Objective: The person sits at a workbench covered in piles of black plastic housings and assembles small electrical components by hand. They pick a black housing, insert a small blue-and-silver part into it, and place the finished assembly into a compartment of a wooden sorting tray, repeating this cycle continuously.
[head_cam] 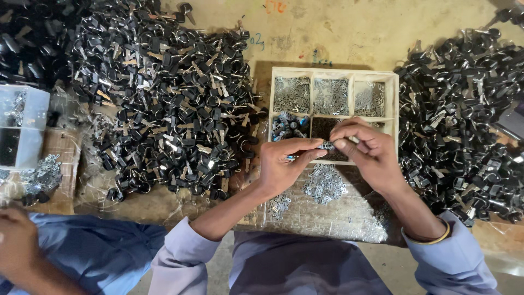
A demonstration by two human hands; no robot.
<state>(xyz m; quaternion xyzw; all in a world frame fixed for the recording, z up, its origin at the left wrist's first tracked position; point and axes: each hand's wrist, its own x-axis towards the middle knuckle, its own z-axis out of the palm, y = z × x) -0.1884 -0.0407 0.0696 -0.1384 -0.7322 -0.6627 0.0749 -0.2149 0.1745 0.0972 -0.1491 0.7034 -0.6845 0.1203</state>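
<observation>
My left hand point(284, 163) and my right hand point(364, 148) meet over the front edge of a wooden compartment tray point(389, 104). Between their fingertips they pinch a small metal cylinder part point(326, 145); a blue bit shows at my left fingers. The tray's back compartments hold small silver metal pieces point(291, 94); a front compartment holds blue-and-silver cylinders point(289, 125), another dark tiny parts. A loose heap of silver pieces point(324, 183) lies on the bench just below my hands.
Big piles of black-headed keys lie at the left point(164, 104) and at the right point(464, 120). A clear plastic box point(22, 125) stands at the far left. Another person's hand point(19, 240) and blue sleeve are at the bottom left.
</observation>
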